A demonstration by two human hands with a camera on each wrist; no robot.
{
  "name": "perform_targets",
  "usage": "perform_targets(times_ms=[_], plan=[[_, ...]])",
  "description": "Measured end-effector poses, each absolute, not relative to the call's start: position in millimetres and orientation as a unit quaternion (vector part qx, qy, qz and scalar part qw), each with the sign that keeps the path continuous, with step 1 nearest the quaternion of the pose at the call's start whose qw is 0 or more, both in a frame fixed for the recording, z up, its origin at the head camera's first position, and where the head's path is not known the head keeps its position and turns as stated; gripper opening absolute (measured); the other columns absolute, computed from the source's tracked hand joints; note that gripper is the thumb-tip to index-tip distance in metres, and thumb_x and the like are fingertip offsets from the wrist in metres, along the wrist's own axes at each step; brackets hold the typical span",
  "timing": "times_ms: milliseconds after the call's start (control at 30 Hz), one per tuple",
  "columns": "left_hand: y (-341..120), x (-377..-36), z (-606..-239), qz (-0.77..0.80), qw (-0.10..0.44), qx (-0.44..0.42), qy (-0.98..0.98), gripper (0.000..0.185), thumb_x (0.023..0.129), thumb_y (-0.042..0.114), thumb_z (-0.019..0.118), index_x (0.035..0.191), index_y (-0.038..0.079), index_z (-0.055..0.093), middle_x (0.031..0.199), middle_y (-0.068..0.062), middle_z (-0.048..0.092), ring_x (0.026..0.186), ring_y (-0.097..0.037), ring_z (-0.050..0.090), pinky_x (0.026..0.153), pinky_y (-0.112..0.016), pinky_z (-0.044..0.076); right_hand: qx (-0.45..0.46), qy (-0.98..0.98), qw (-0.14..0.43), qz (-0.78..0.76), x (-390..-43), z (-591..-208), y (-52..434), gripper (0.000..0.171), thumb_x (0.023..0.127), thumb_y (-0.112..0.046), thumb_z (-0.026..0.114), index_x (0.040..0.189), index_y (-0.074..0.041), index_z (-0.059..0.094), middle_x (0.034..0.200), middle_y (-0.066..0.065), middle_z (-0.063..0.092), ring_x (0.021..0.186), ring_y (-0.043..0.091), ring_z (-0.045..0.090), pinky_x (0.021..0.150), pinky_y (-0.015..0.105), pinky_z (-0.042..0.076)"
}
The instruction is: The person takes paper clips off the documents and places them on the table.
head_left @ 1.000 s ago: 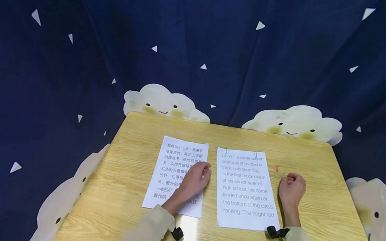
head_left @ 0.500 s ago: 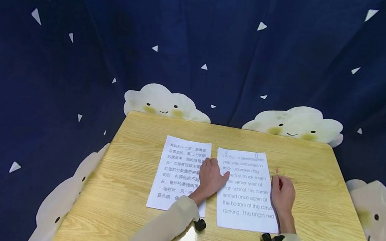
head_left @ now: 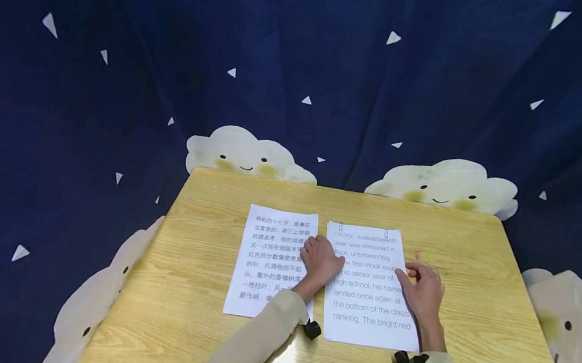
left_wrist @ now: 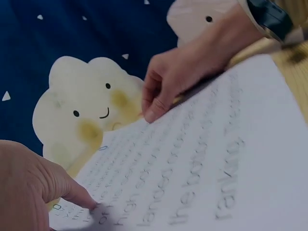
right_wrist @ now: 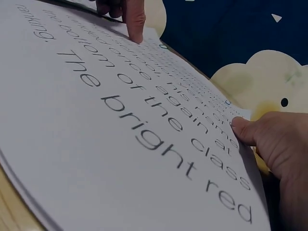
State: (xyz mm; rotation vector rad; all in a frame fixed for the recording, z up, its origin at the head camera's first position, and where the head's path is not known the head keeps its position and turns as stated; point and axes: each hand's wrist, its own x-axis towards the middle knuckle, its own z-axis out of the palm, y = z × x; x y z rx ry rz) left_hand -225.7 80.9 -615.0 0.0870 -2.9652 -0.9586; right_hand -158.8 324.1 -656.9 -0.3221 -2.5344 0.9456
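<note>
A stack of paper (head_left: 368, 331) with English print lies on the table, two green paper clips (head_left: 385, 234) along its top edge. My left hand (head_left: 321, 259) is at its left edge, thumb on the top sheet and the other fingers bent beside it. From the opposite edge my right hand (head_left: 425, 291) grips the stack, the thumb (right_wrist: 244, 131) lying over the print. In the left wrist view the right hand's other fingers reach down past the paper's side. Left of this stack lies a second paper stack (head_left: 245, 276) with Chinese print, partly covered by the left hand and forearm.
Small red (head_left: 418, 255) and yellow (head_left: 426, 256) clips lie on the wooden table (head_left: 499, 318) beyond the right hand. A dark blue curtain (head_left: 283, 40) with smiling clouds surrounds the table. Each wrist carries a black camera (head_left: 312, 329).
The left hand has moved right, from over the Chinese pages to the English stack's left edge. The right hand has come left from near the clips to its right edge. The Chinese stack shifted slightly right.
</note>
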Motion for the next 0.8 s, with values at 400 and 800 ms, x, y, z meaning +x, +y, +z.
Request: perform_targets(times_ms=[400, 800], plan=[[77.5, -220.3, -623.1, -0.417, 0.027, -0.044, -0.907, 0.011, 0.086, 0.015, 0.076, 0.087, 0.006, 0.07, 0.084, -0.004, 0.056, 0.081, -0.021, 0.05, 0.075, -0.035, 0.042, -0.122, -0.895, 0.24, 0.356, -158.8, -659.8, 325.3, 0.025, 0.097, -0.014, 0.075, 0.115, 0.003, 0.072, 0.091, 0.015, 0.067, 0.084, 0.024, 0.052, 0.079, 0.034, 0.034], [27.5, -215.1, -624.7, -0.617, -0.067, -0.096, -0.779, 0.047, 0.108, 0.016, 0.052, 0.154, 0.009, 0.046, 0.121, -0.005, 0.068, 0.098, -0.014, 0.069, 0.103, -0.039, 0.055, -0.1, -0.878, 0.296, 0.363, -161.3, -660.7, 331.7, 0.012, 0.099, -0.004, 0.067, 0.102, 0.003, 0.076, 0.08, 0.014, 0.066, 0.071, 0.011, 0.05, 0.065, 0.02, 0.036]])
